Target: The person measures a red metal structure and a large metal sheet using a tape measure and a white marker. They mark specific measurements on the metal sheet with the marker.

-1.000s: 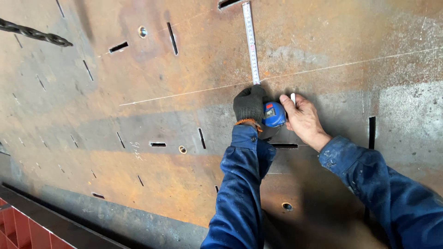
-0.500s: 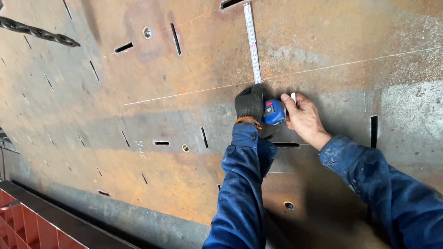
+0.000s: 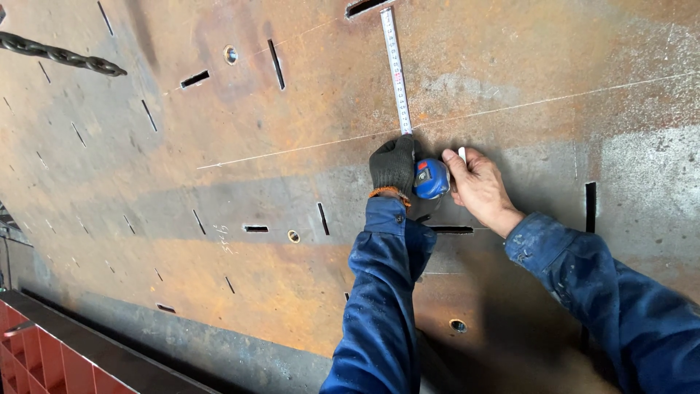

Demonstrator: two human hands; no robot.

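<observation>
My left hand (image 3: 392, 166), in a dark knit glove, had its fingers pressed together and flat over the end of the tape blade where it left the case, pinning it against the rusty steel plate (image 3: 219, 219). The blue tape measure case (image 3: 431, 179) sat just beside that glove, touching it, between my two hands. My bare right hand (image 3: 477, 188) lay against the case's other side, its fingers curled around a short white chalk stick (image 3: 461, 153), whose tip stuck up past my fingertips and touched the plate. The yellow-white tape blade (image 3: 394, 69) ran straight up the plate from my glove to a dark slot (image 3: 363, 6) at the top edge. A thin white chalk line (image 3: 292, 150) crossed the plate slantwise, passing under the blade just above my glove. Narrow slots and small round holes were scattered across the plate. A heavy chain (image 3: 58, 55) lay at upper left, well apart, and a red grid-like rack (image 3: 29, 350) showed at lower left. Both my sleeves were blue.
</observation>
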